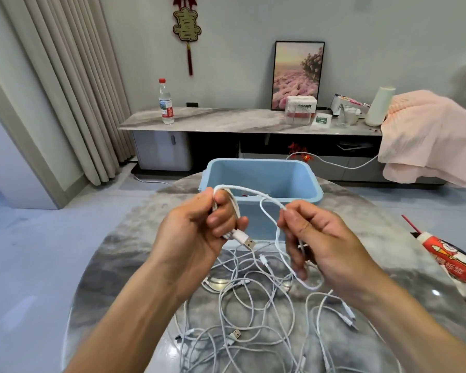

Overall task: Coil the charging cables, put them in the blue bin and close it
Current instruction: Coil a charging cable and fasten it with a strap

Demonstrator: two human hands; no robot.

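A tangle of loose white cables [253, 313] sprawls across the marble table [113, 265]. Behind it stands the open blue bin [261, 181]. Above the tangle, the left hand [199, 230] grips a coiled white cable [236, 208]; the right hand [315, 238] pinches its free length.

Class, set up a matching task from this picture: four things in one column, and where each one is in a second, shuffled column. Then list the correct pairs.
Column 1
1. blue bin
2. water bottle
3. pink blanket
4. USB plug

Column 2
A. left end of the long shelf
B. sticking out below the left hand
C. open, on the table behind the hands
D. draped over the shelf's right end

Pairs: 1-C, 2-A, 3-D, 4-B
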